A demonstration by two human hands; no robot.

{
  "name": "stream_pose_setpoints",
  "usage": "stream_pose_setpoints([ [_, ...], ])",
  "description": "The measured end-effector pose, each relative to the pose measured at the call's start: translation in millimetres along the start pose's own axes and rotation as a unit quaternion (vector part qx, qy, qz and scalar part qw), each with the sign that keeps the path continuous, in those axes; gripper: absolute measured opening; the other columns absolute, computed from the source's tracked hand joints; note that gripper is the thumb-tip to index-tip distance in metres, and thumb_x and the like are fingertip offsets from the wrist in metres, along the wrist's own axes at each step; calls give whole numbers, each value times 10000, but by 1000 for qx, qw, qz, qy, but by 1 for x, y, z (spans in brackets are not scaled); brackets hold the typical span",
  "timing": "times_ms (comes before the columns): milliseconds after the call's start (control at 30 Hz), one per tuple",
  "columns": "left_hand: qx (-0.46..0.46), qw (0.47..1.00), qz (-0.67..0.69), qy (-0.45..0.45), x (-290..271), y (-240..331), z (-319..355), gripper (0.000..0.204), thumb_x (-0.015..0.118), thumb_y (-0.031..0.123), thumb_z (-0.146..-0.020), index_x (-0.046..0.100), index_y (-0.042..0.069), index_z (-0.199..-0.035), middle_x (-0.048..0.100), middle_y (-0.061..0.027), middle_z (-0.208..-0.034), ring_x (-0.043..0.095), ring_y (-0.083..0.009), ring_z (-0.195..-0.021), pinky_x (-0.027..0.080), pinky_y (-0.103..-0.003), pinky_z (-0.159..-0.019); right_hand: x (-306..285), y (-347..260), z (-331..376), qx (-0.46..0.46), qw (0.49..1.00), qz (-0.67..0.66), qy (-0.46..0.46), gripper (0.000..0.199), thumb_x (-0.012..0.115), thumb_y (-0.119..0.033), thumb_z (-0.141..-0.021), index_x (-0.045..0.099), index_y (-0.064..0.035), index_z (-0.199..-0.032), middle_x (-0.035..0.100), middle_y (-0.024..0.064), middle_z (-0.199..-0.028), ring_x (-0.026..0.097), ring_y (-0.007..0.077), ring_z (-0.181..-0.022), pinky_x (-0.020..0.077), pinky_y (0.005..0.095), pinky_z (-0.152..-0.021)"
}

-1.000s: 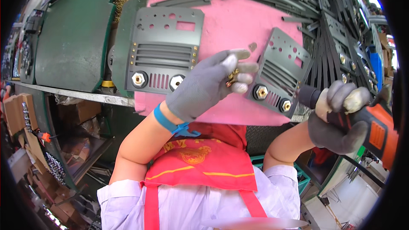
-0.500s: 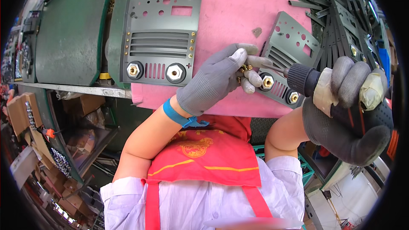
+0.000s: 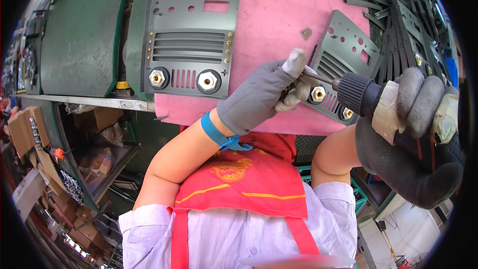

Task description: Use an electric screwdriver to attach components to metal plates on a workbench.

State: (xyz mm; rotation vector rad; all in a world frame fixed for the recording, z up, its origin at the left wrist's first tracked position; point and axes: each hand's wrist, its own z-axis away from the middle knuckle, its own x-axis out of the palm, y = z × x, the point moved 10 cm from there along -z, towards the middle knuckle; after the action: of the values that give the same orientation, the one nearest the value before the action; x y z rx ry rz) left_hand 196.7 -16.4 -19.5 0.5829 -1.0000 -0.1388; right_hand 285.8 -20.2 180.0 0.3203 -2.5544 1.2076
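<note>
My gloved left hand (image 3: 266, 89) is closed, thumb raised, around small brass screws that are mostly hidden among its fingers. Its thumb and forefinger meet the tip of the bit (image 3: 321, 77) of a black power screwdriver (image 3: 356, 92). My gloved right hand (image 3: 411, 129), with tape round two fingers, grips that tool's body and points it leftward. Under the bit a grey metal panel (image 3: 334, 50) lies tilted, partly covered by my left hand. Another grey panel (image 3: 194, 25) lies to the left, with small brass screws along the sides of its slots and two large hex-nut terminals (image 3: 207, 81).
Both panels rest on a pink sheet (image 3: 271, 15). Grey metal strips and parts (image 3: 398, 45) are piled at the far right. A green board (image 3: 82, 35) stands at the left, above a shelf with cardboard boxes (image 3: 102, 119).
The bit's tip has come to my left thumb and forefinger, and the fingers have closed, hiding the brass screws. Both hands have shifted slightly right in the picture, as have the panels.
</note>
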Motion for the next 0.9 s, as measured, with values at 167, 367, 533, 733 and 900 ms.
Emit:
stream_pose_setpoints([
  [167,40,999,-6,-20,3,5,-1,577,444,558,-972,617,12,-1041,506,2,-727,377,-63,-569,306,-199,-505,-6,-12,4,-21,998,55,17,408,620,-423,-780,430,-68,-840,380,35,-720,305,123,-634,230,223,-529],
  [367,5,997,-43,71,-6,13,6,566,469,497,-988,586,2,-1235,484,42,-736,391,-44,-593,325,-192,-528,-25,-16,15,-47,987,-32,153,400,594,-416,-768,392,-71,-785,356,36,-698,297,125,-617,215,250,-542],
  [533,137,917,-344,145,-12,16,-5,488,629,223,-901,522,-44,-1296,415,45,-708,370,-35,-624,337,-210,-550,-69,-59,24,-32,893,422,157,417,555,-430,-752,353,-67,-717,347,44,-684,298,136,-608,223,299,-560],
  [733,117,903,-400,108,-6,11,-15,576,649,88,-853,423,-37,-1368,390,43,-698,396,-48,-642,391,-223,-585,-52,-14,15,-2,969,224,104,454,584,-469,-757,401,-56,-797,355,37,-685,278,125,-600,210,270,-519],
  [900,101,915,-380,93,-11,11,-17,504,627,79,-860,461,-27,-1324,400,41,-706,421,-46,-655,415,-217,-606,-33,26,11,30,998,11,52,506,613,-509,-761,450,-44,-876,362,30,-685,258,113,-591,197,240,-478],
])
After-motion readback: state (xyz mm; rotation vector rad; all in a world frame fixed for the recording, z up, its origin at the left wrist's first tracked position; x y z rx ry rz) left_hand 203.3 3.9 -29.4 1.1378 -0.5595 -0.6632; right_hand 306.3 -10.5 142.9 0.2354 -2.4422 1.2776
